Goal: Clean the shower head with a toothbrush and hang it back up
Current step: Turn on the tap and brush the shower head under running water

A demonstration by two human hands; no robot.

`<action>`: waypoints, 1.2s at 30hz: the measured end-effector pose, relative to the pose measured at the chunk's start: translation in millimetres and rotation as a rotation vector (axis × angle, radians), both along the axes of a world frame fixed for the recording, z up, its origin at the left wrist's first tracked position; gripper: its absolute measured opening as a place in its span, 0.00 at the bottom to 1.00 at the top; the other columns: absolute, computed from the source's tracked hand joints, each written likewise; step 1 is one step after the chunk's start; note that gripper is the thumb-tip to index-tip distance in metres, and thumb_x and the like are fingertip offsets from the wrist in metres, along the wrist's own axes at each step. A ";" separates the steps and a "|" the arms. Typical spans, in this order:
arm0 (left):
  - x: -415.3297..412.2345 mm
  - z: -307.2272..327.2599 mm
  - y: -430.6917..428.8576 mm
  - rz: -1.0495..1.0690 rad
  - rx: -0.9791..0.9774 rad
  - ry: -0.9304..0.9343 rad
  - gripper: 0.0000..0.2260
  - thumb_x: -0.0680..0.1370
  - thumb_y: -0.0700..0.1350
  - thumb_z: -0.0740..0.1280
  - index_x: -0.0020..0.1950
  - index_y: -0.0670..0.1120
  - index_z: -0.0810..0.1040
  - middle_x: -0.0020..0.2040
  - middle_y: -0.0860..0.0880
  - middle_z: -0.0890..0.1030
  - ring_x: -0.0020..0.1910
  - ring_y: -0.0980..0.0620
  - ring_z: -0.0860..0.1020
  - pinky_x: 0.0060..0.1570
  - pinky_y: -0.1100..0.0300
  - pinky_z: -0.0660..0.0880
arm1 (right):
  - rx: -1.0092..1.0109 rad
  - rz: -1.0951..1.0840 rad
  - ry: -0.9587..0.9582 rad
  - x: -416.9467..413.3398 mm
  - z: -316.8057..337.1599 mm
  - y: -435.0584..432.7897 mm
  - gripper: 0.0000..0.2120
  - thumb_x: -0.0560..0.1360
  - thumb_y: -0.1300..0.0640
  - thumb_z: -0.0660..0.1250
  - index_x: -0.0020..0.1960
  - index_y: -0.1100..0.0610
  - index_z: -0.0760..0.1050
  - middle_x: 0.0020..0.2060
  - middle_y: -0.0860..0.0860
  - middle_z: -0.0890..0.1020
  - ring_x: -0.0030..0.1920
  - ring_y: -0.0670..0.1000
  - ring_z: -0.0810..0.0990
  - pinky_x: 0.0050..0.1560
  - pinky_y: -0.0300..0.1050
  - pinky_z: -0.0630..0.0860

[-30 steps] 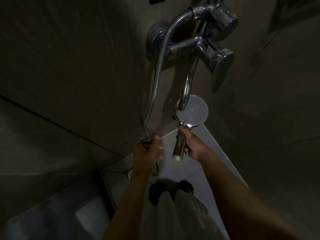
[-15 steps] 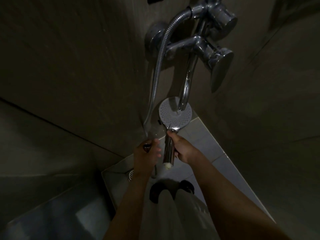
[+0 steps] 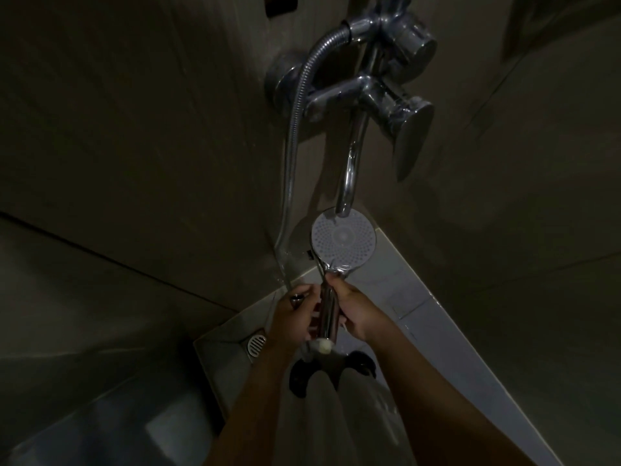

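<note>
Nearest to me, at the bottom edge, I see pale trousers and dark footwear (image 3: 299,375) on the light tiled floor (image 3: 396,290); the light is so poor that I cannot make out more of them. Both forearms reach up from the lower edge and are cut off there.

My right hand (image 3: 359,314) is wrapped round the chrome handle of the shower head (image 3: 342,242), its grip pressed tight on the handle just under the round face. The handle's lower end shows a pale threaded tip between my wrists, with no hose on it. My left hand (image 3: 292,317) sits just beside the handle, fingers curled round the metal end fitting of the shower hose (image 3: 295,299); most of that fitting is hidden in my palm. I cannot see any toothbrush in either hand.

A round floor drain (image 3: 257,344) lies on the floor just left of my left wrist, half covered by it.

The shower head's white spray face is turned towards me, and its top edge is overlapped by the tip of the curved chrome spout (image 3: 353,169). Farther up the dark tiled wall (image 3: 134,129) sits the chrome mixer valve (image 3: 379,99), from which the hose loops down to my left hand. The top of the fitting is cut off by the upper edge.
</note>
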State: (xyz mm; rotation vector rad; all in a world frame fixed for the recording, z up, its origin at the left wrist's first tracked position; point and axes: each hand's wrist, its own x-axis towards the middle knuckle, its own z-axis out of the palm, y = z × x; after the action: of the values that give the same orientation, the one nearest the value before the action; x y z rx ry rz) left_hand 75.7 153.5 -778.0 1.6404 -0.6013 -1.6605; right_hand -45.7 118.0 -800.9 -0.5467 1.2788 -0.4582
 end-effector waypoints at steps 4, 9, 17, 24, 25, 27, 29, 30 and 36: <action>-12.1 -2.1 2.2 -0.078 0.024 0.077 0.05 0.78 0.46 0.65 0.53 0.53 0.75 0.42 0.40 0.84 0.37 0.42 0.82 0.36 0.54 0.80 | -0.057 -0.018 0.058 -2.3 2.8 0.8 0.19 0.81 0.47 0.54 0.51 0.60 0.76 0.40 0.56 0.82 0.31 0.46 0.81 0.28 0.37 0.75; -28.7 -3.9 0.5 -0.062 -0.017 -0.058 0.06 0.76 0.45 0.68 0.49 0.55 0.73 0.44 0.41 0.83 0.38 0.46 0.83 0.33 0.57 0.78 | -0.090 -0.086 0.129 -6.1 1.3 3.8 0.27 0.79 0.42 0.56 0.57 0.66 0.76 0.48 0.64 0.83 0.46 0.60 0.84 0.48 0.55 0.80; -33.5 -7.4 -2.3 -0.092 0.004 -0.092 0.13 0.71 0.36 0.72 0.54 0.42 0.78 0.36 0.46 0.81 0.25 0.53 0.76 0.26 0.62 0.73 | -0.159 -0.060 0.260 -23.6 5.8 6.7 0.19 0.81 0.43 0.52 0.46 0.56 0.74 0.32 0.50 0.76 0.29 0.45 0.71 0.27 0.36 0.66; -16.0 -19.0 -12.3 -0.136 0.040 -0.192 0.12 0.69 0.32 0.69 0.49 0.44 0.76 0.31 0.46 0.79 0.22 0.54 0.74 0.22 0.66 0.69 | 0.000 -0.419 0.433 -52.7 -9.2 7.4 0.07 0.76 0.67 0.57 0.52 0.58 0.66 0.38 0.57 0.76 0.28 0.50 0.67 0.26 0.39 0.62; -14.9 -20.5 -13.2 -0.140 0.045 -0.192 0.13 0.69 0.31 0.69 0.48 0.45 0.76 0.31 0.46 0.79 0.22 0.54 0.74 0.22 0.65 0.69 | -0.043 -0.469 0.446 -54.1 -6.5 5.2 0.07 0.76 0.67 0.57 0.51 0.59 0.67 0.39 0.58 0.76 0.29 0.50 0.67 0.26 0.40 0.62; -14.1 -22.9 -13.6 -0.146 0.044 -0.191 0.15 0.68 0.30 0.69 0.46 0.48 0.74 0.31 0.46 0.78 0.22 0.53 0.73 0.22 0.64 0.69 | -0.151 -0.524 0.443 -53.7 0.0 -0.9 0.05 0.76 0.67 0.58 0.49 0.59 0.68 0.40 0.58 0.76 0.30 0.50 0.68 0.28 0.40 0.64; -14.4 -24.9 -13.1 -0.152 0.034 -0.204 0.15 0.68 0.30 0.69 0.45 0.49 0.74 0.31 0.47 0.78 0.21 0.54 0.73 0.23 0.64 0.70 | -0.277 -0.488 0.441 -49.8 9.5 -7.3 0.04 0.77 0.66 0.59 0.48 0.59 0.70 0.38 0.56 0.75 0.30 0.49 0.69 0.27 0.38 0.66; -14.7 -24.9 -12.9 -0.156 0.029 -0.214 0.15 0.68 0.30 0.69 0.45 0.49 0.74 0.32 0.48 0.78 0.21 0.53 0.73 0.23 0.63 0.71 | -0.333 -0.441 0.453 -47.4 13.0 -11.2 0.04 0.77 0.65 0.60 0.48 0.59 0.72 0.37 0.55 0.75 0.31 0.49 0.70 0.26 0.35 0.66; -13.0 -28.6 -9.8 -0.188 0.023 -0.232 0.18 0.68 0.29 0.69 0.53 0.46 0.76 0.39 0.48 0.79 0.21 0.55 0.75 0.24 0.61 0.73 | -0.344 -0.361 0.504 -35.3 11.6 -44.6 0.08 0.74 0.69 0.61 0.41 0.58 0.74 0.32 0.53 0.75 0.30 0.49 0.71 0.29 0.39 0.67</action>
State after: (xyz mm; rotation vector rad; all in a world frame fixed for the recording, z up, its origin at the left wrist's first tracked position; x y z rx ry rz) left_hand 62.7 143.7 -806.5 1.8569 -0.8780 -1.6230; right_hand -81.0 73.4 -789.3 -0.7525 1.8095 -0.8913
